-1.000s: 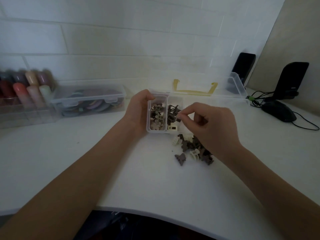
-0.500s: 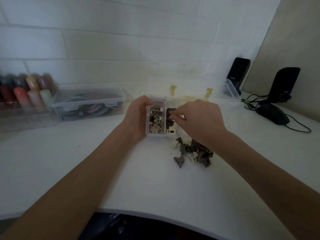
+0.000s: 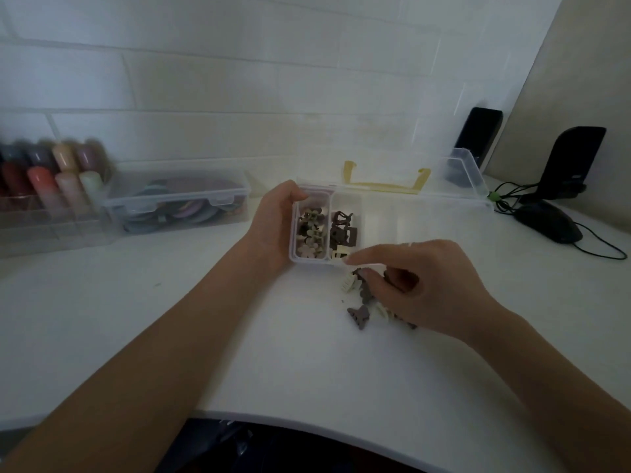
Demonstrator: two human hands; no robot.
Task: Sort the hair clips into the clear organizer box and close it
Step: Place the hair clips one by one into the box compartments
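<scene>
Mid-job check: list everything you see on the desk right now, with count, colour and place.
clear organizer box: one, clear, lid open, desk centre.
sorted hair clips: several, beige and brown flower shapes in the left compartment; dark brown and cream ones in the next.
loose hair clips: small pile, brown and cream, on the desk in front of the box.
closed storage box: one, clear, left.
bottles: several, mixed colours, blurred, far left.
computer mouse: one, black, right.
speakers: two, black, right rear.
left hand: holds the box's left side.
right hand: fingers on the loose pile.
</scene>
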